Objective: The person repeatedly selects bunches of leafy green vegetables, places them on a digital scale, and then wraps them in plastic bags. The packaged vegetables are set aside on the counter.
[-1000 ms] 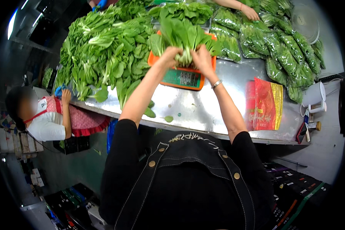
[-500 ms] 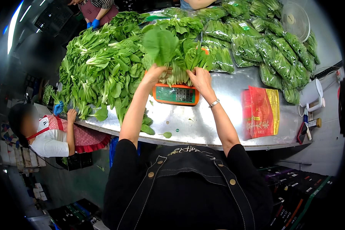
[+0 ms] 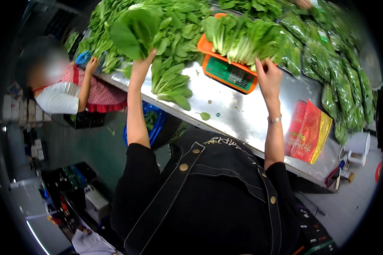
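Observation:
My left hand is closed around a bunch of broad-leaved greens, held up over the left part of the table. On the orange tray of a digital scale lies a row of leafy greens, their pale stems toward me. My right hand, with a bracelet at the wrist, has its bent fingers on the stem ends at the tray's right side. Beneath my left hand's side of the heap, a loose bunch of greens rests near the table edge.
A large heap of greens covers the far left. Bagged greens are piled at the right, near a red and yellow bag. A co-worker in a red apron stands at the left. A blue basket sits below the table edge.
My left hand has moved left from the scale, carrying the bunch of broad-leaved greens. My right hand stays by the greens on the scale. The whole view has turned and shifted.

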